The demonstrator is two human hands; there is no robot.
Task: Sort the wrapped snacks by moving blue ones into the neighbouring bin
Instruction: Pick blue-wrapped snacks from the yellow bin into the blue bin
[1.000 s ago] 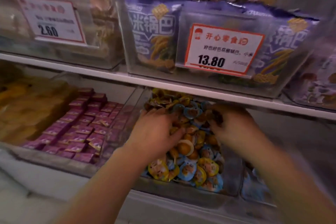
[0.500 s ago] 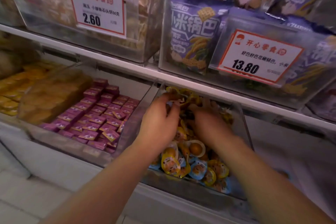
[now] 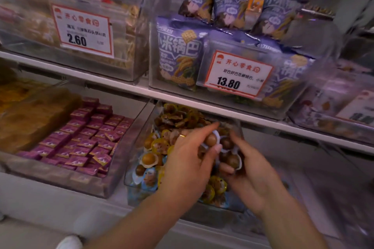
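- The left hand [image 3: 189, 159] pinches a small round clear-wrapped brown snack [image 3: 211, 140] between thumb and fingertips.
- The right hand [image 3: 250, 170] cups several similar round snacks [image 3: 230, 157] in curled fingers.
- Below both hands, blue-wrapped round snacks [image 3: 148, 178] lie among yellow ones in the clear plastic bin [image 3: 139, 137].
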